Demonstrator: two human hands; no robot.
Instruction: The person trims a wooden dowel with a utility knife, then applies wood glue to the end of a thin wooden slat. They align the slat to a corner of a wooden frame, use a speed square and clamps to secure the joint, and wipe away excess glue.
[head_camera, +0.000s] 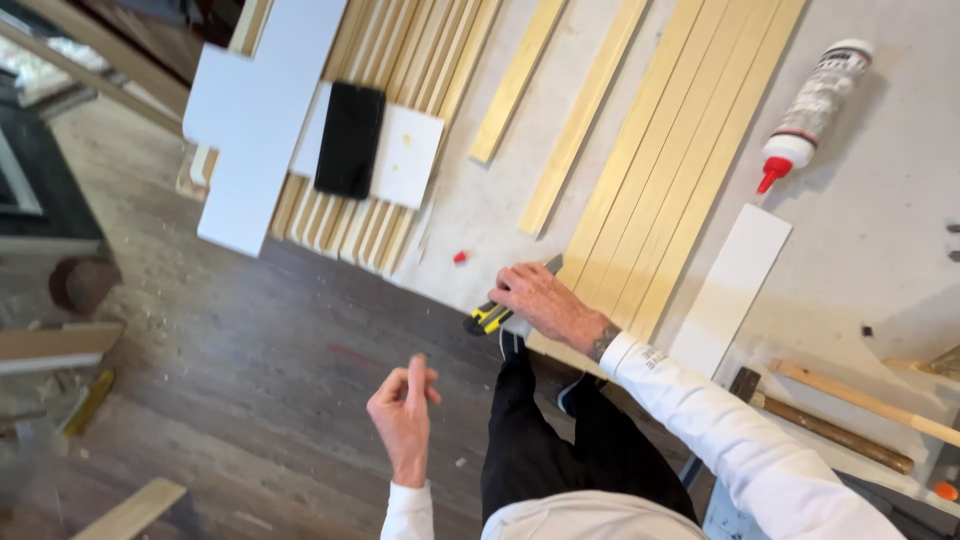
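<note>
The right hand (545, 300) grips a yellow-and-black utility knife (492, 314) at the pale bench (880, 230) edge, its body jutting toward seven o'clock from the fist. Pale wooden slats (680, 150) lie at one o'clock. The left hand (403, 408) hangs loosely curled, holding nothing.

Bright, even daylight fills the view, with soft shadows on the bench (880, 230). The left edge is motion-blurred. Little glare shows anywhere.
</note>
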